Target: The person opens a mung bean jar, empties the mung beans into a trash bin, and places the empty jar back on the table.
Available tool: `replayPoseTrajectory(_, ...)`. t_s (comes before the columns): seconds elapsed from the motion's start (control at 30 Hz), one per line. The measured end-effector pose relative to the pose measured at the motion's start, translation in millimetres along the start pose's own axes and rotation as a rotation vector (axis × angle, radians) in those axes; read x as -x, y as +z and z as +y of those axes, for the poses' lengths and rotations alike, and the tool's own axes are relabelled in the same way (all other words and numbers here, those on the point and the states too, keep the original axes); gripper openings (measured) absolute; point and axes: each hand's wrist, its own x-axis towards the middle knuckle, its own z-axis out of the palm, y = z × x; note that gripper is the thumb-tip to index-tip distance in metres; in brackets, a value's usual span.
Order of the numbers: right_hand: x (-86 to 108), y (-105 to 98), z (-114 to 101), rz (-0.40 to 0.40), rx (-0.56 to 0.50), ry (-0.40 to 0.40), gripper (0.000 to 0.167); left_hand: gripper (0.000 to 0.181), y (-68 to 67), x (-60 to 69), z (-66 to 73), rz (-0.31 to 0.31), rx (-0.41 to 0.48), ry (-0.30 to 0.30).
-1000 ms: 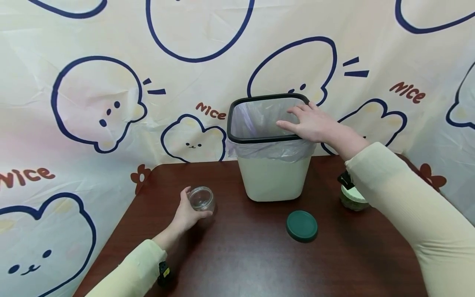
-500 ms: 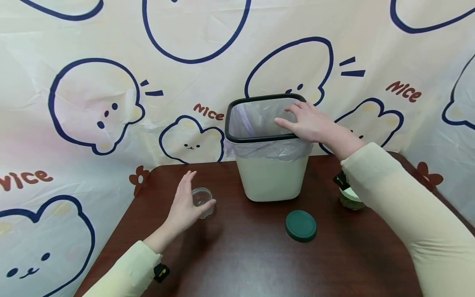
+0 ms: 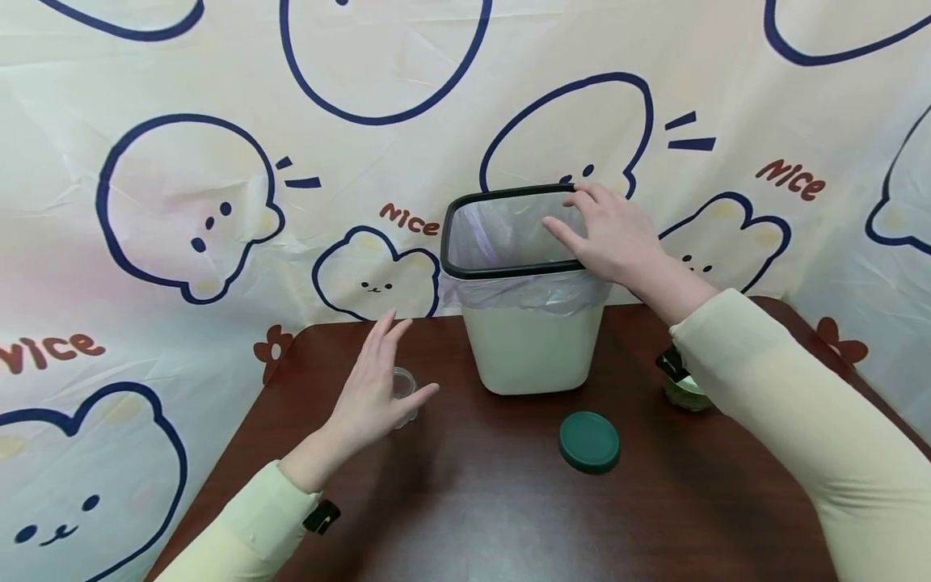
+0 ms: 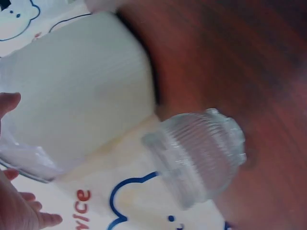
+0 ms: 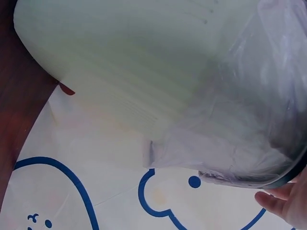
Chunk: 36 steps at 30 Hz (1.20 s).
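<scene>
A clear ribbed jar (image 4: 199, 155) stands on the table, partly hidden behind my left hand (image 3: 371, 396) in the head view. The left fingers are spread, with nothing between them; a gap shows between hand and jar in the left wrist view. My right hand (image 3: 614, 234) is at the right side of the black rim of a pale green trash bin (image 3: 534, 347), its thumb and fingers extended. Whether it touches the rim is hard to tell. A thin plastic bag (image 5: 225, 129) lines the bin and folds over its rim.
A dark green lid (image 3: 589, 441) lies flat on the brown table (image 3: 502, 501), in front of the bin. At the right, a low green container with a pale top (image 3: 687, 394) is partly covered by the right sleeve. A patterned cloth (image 3: 378, 162) hangs behind.
My left hand has let go of the jar and drawn up off it, fingers spreading. My right hand has lifted slightly at the bin's rim. Bin and lid look unmoved.
</scene>
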Motion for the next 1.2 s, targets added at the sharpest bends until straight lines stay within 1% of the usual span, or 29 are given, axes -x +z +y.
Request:
replayPoseTrajectory(0.13, 7.0, -1, 0, 0.056, 0.008, -0.044, 0.061, 0.09, -6.3, -5.0, 7.6, -0.006, 0.004, 0.065)
replayPoseTrajectory(0.27, 19.9, -3, 4, 0.107, 0.013, -0.079, 0.056, 0.088, -10.7, -6.3, 12.0, -0.001, -0.009, 0.121)
replayPoseTrajectory(0.4, 36.5, -7, 12, 0.155, -0.013, -0.093, 0.054, 0.087, -13.1, -7.1, 14.2, -0.002, -0.018, 0.148)
replayPoseTrajectory(0.53, 51.2, -13, 23, 0.19, -0.023, -0.114, 0.058, 0.086, -15.3, -9.9, 15.7, -0.002, -0.023, 0.171)
replayPoseTrajectory(0.6, 57.3, -15, 28, 0.21, -0.014, -0.141, 0.06, 0.087, -16.5, -12.1, 16.3, 0.004, -0.032, 0.191)
replayPoseTrajectory(0.73, 68.2, -19, 37, 0.212, 0.024, -0.195, 0.064, 0.09, -19.3, -17.9, 17.7, 0.021, -0.05, 0.235)
replayPoseTrajectory(0.87, 75.9, -21, 43, 0.209, 0.069, -0.266, 0.071, 0.092, -23.4, -24.0, 20.3, 0.02, -0.071, 0.279)
replayPoseTrajectory(1.03, 83.9, -17, 51, 0.213, 0.109, -0.35, 0.075, 0.093, -24.3, -27.8, 23.5, -0.013, -0.087, 0.338)
replayPoseTrajectory(1.2, 96.2, -10, 58, 0.17, 0.147, -0.37, 0.081, 0.091, -20.8, -27.4, 27.0, -0.059, -0.097, 0.369)
